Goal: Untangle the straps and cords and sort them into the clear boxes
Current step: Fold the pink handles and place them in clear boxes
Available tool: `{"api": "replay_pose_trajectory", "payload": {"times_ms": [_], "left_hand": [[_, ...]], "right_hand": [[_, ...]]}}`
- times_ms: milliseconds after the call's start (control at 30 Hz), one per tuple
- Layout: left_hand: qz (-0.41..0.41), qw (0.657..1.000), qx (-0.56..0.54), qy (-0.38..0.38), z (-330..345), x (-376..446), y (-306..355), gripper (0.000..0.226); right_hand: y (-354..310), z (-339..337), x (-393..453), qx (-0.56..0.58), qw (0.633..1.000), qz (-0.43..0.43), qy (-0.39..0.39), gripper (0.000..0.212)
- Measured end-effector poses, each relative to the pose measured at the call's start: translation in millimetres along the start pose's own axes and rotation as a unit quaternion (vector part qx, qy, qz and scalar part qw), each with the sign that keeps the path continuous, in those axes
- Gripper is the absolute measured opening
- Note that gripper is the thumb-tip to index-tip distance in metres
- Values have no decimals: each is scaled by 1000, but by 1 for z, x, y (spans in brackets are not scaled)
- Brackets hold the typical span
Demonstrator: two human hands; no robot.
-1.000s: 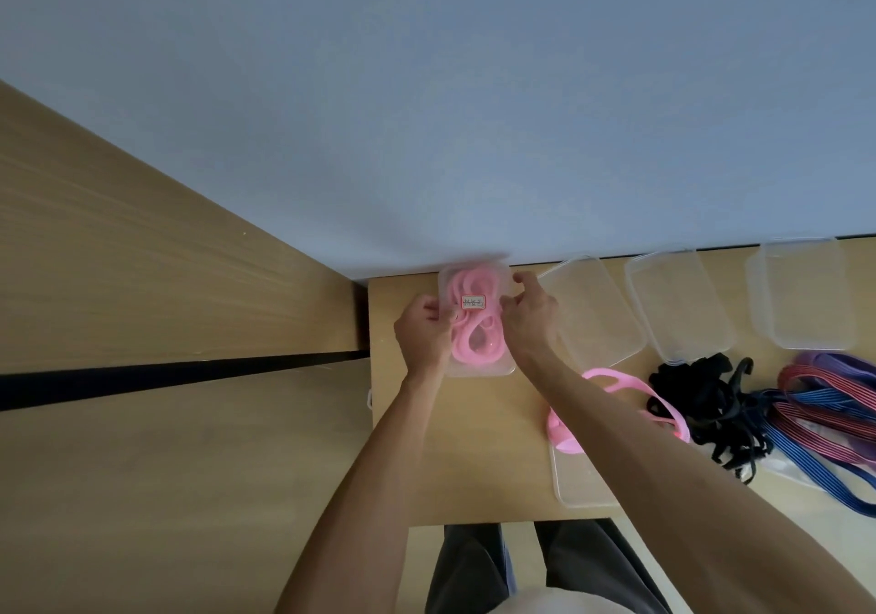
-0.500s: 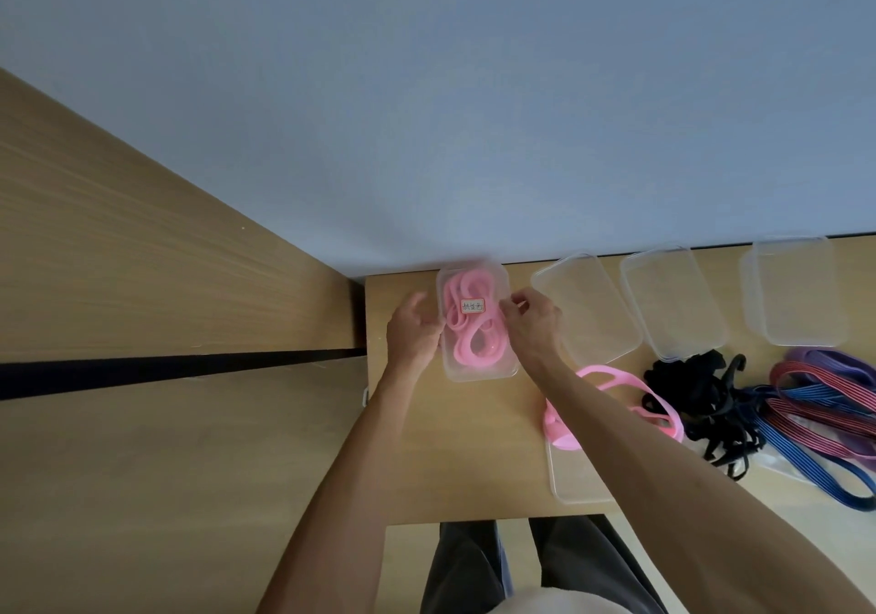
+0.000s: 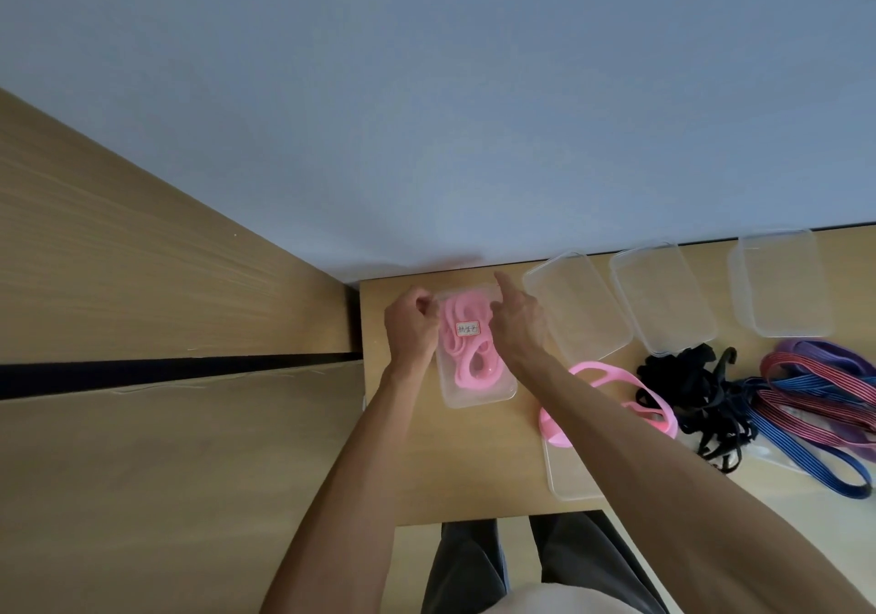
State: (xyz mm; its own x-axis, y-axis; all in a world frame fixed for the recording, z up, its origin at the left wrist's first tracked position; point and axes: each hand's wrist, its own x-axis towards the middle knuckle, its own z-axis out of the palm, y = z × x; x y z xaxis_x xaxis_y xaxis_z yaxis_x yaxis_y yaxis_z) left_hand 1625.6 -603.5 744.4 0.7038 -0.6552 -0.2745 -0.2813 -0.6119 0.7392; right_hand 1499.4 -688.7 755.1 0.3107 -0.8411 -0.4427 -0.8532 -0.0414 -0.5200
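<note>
Covering the near part of the loose pink strap point(image 3: 611, 371), the right forearm hides where that loop meets the clear box point(image 3: 569, 476) lying under it, and the label point(image 3: 468, 328) on the closed box point(image 3: 474, 395) is too small to read. The heap of black straps point(image 3: 697, 386) and the striped cords point(image 3: 815, 390) runs off the right edge, so its full extent cannot be told.

The closed box sits on the table point(image 3: 474, 471) near its far left corner, long axis running away from the person toward the wall, tilted a little to the left. Coiled pink straps point(image 3: 467, 352) fill it, stretched along the same axis. Three more clear boxes point(image 3: 576, 305) stand in a row to its right along the wall, each lengthwise in much the same direction.

The left hand point(image 3: 410, 326) is at the box's left edge, fingers curled, thumb and fingertips at its far left corner; whether they pinch the rim cannot be told. The right hand point(image 3: 516, 319) rests at the right edge with the forefinger stretched out toward the far right corner and the other fingers bent.

Compared with half a second ago, both hands have slid up along the box toward its far end, and the right forefinger now sticks out straight.
</note>
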Motion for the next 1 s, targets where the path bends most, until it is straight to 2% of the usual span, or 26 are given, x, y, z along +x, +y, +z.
{"api": "replay_pose_trajectory", "payload": {"times_ms": [133,367,433,500,567,667,767,900,1000], "left_hand": [[-42,996,-79,-9,5,-4,-10,13],[-133,975,-176,0,16,-3,-12,19],[-182,961,-207,18,19,-3,-11,18],[-252,931,-262,34,19,-3,-12,18],[-280,921,-269,36,20,-2,-13,11],[-221,957,-179,52,19,-1,-8,5],[-133,987,-74,53,17,-5,-1,2],[-29,998,-15,50,14,-16,-9,10],[-15,998,8,52,18,-21,-13,11]], "right_hand": [[11,2,0,55,998,21,-8,38],[12,4,15,13,998,57,-22,22],[13,8,12,34,997,68,-18,19],[11,11,8,42,997,59,-5,19],[10,11,5,9,1000,19,4,30],[9,9,1,-67,997,-44,-5,35],[6,12,-3,-107,993,-49,-13,34],[8,17,-9,-148,986,-81,-11,31],[10,22,-19,-119,989,-83,-29,45]]}}
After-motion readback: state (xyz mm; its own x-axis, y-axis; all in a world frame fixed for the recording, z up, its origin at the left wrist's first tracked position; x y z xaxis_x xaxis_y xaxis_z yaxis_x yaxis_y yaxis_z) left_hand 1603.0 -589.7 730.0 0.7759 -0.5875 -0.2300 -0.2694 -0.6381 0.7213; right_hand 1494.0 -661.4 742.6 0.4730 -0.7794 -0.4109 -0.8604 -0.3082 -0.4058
